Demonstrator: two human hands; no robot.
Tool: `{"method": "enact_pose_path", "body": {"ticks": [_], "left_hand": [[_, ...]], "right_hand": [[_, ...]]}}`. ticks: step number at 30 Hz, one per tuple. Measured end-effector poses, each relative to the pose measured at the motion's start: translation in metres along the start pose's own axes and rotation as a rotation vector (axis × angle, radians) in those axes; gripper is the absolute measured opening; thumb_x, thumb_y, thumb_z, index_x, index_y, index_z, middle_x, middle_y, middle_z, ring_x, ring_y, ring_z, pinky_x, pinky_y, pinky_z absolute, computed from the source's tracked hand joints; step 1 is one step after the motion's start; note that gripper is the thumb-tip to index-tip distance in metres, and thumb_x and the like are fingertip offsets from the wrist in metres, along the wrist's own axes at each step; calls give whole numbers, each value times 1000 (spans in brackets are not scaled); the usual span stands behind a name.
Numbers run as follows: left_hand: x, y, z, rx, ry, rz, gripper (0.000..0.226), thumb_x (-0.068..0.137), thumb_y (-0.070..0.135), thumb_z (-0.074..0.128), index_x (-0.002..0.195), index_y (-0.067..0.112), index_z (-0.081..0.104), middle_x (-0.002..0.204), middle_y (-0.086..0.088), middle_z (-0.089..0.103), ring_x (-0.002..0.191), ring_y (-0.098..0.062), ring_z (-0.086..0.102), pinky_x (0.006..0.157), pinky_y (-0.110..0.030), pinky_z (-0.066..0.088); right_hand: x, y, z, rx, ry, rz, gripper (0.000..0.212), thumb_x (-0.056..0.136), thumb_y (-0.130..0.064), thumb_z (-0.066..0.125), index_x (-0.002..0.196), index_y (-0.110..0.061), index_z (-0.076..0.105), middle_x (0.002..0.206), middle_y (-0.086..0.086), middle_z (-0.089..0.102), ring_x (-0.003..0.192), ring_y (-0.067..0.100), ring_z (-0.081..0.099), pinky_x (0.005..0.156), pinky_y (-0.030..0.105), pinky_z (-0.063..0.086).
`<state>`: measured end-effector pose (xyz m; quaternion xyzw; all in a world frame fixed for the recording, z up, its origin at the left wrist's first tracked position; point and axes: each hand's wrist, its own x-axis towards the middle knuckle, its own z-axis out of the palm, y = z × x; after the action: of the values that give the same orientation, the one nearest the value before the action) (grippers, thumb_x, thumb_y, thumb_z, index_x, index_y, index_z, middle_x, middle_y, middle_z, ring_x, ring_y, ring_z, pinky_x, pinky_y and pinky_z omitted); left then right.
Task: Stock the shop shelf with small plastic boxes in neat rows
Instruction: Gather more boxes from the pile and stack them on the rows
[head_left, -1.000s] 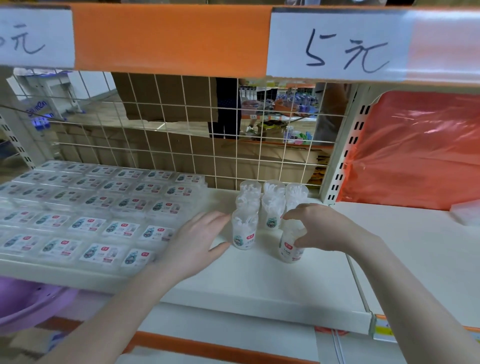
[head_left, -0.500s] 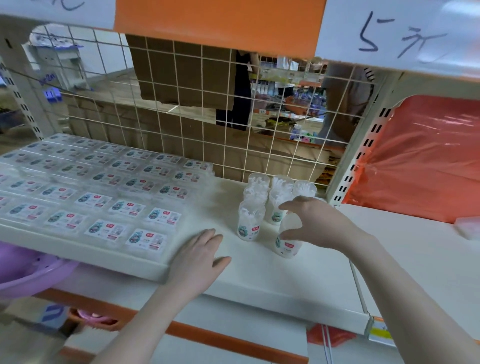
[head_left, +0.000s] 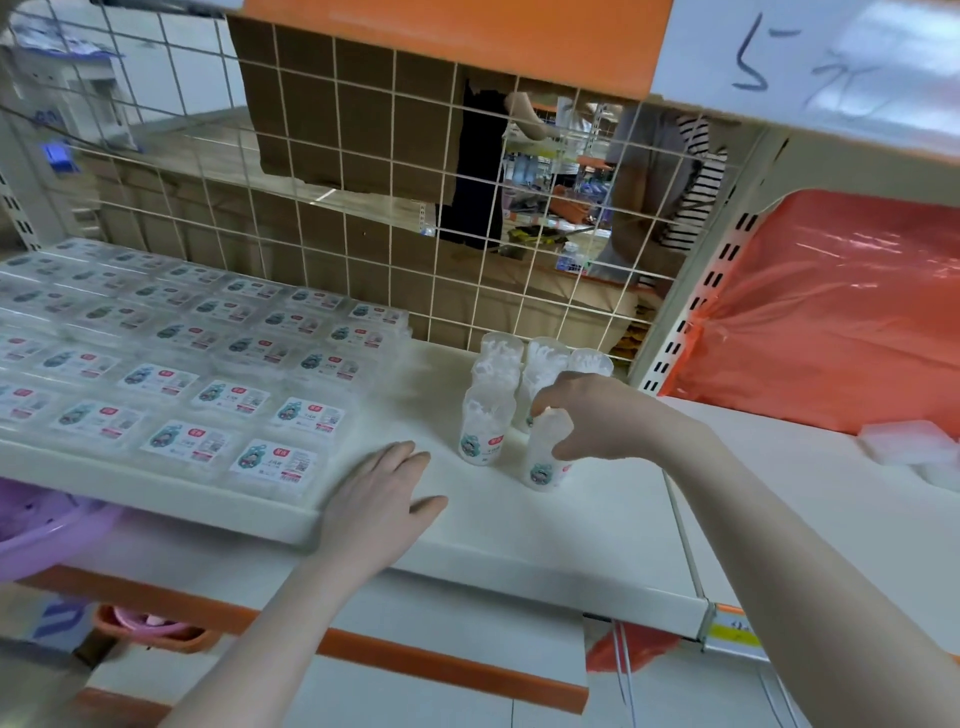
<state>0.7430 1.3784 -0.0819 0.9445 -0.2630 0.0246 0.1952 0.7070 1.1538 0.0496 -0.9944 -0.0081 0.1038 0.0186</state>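
Flat clear plastic boxes (head_left: 197, 358) with printed labels lie in neat rows across the left of the white shelf (head_left: 519, 545). To their right stand several tall clear tubs (head_left: 483, 431) in a tight cluster. My right hand (head_left: 597, 421) grips the top of the front right tub (head_left: 545, 462), fingers curled round its lid. Near the shelf's front edge, my left hand (head_left: 379, 499) rests flat with straight fingers, just right of the front row of boxes, holding nothing.
A wire grid (head_left: 363, 208) backs the shelf; people stand beyond it. An orange plastic bag (head_left: 831, 312) fills the neighbouring bay on the right, with small white boxes (head_left: 909, 447) beside it. A purple basin (head_left: 41, 535) sits below left.
My left hand has drawn back from the left front tub to lie flat at the shelf's front edge. My right hand stays on the front right tub. The camera has tilted down.
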Motion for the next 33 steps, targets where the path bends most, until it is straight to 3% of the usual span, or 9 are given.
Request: {"method": "enact_pose_path", "body": {"ticks": [4, 11, 18, 33], "left_hand": [[0, 0, 0, 3, -6, 6, 60, 90, 53, 45, 143, 25, 36, 153, 8, 26, 139, -10, 23, 109, -23, 20], [-1, 0, -1, -9, -24, 8, 62, 91, 53, 44, 144, 24, 34, 154, 6, 24, 140, -10, 20, 110, -24, 18], [-2, 0, -1, -16, -38, 1, 62, 91, 53, 42, 145, 24, 32, 155, 7, 21, 141, -10, 18, 110, -24, 19], [0, 2, -7, -17, -83, 23, 61, 92, 50, 44, 145, 20, 32, 155, 3, 21, 141, -13, 17, 110, -27, 20]], "right_hand": [[5, -4, -2, -14, 18, -17, 52, 77, -17, 59, 125, -35, 51, 117, -4, 48, 93, 13, 45, 52, 16, 31], [5, -2, -1, 4, 40, -29, 55, 77, -13, 58, 127, -34, 51, 128, -3, 49, 111, 18, 49, 80, 29, 49], [5, 2, -1, -66, 66, -18, 54, 79, -15, 61, 130, -31, 49, 128, 0, 52, 116, 20, 47, 93, 34, 44], [1, -1, 16, -97, 184, 17, 53, 85, -22, 65, 134, -27, 46, 122, 1, 54, 111, 20, 49, 78, 27, 41]]}}
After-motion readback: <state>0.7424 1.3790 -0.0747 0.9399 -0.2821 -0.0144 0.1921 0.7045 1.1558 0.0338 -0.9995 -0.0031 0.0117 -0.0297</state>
